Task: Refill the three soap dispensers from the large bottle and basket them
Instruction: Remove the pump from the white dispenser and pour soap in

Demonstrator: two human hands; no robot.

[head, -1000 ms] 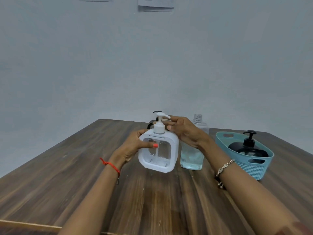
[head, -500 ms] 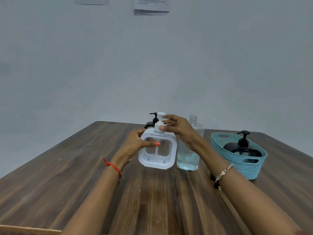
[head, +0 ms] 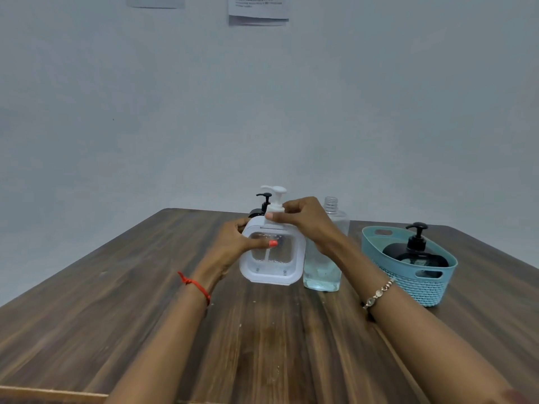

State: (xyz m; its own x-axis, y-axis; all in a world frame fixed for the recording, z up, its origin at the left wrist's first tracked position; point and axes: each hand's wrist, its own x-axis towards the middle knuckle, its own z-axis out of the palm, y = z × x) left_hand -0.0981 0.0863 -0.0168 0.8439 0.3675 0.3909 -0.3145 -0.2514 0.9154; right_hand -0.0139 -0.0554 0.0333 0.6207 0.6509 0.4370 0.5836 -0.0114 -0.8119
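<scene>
A white square soap dispenser (head: 272, 265) with a clear window stands on the wooden table (head: 116, 301) at the centre. My left hand (head: 236, 243) grips its left side, thumb across the window. My right hand (head: 306, 220) pinches the collar of its white pump (head: 275, 196). Just to the right stands the large clear bottle (head: 323, 266), uncapped, with some liquid at the bottom. Behind the white dispenser a black dispenser (head: 262, 204) is mostly hidden. Another black dispenser (head: 415, 252) sits in the teal basket (head: 423, 287) at the right.
A grey wall rises behind the table, with two paper sheets (head: 258, 10) pinned high up. The table's far edge runs just behind the bottles and its near edge lies at the bottom left.
The white dispenser has settled from a tilt to upright on the table. My right hand has shifted from the pump nozzle down to the pump collar.
</scene>
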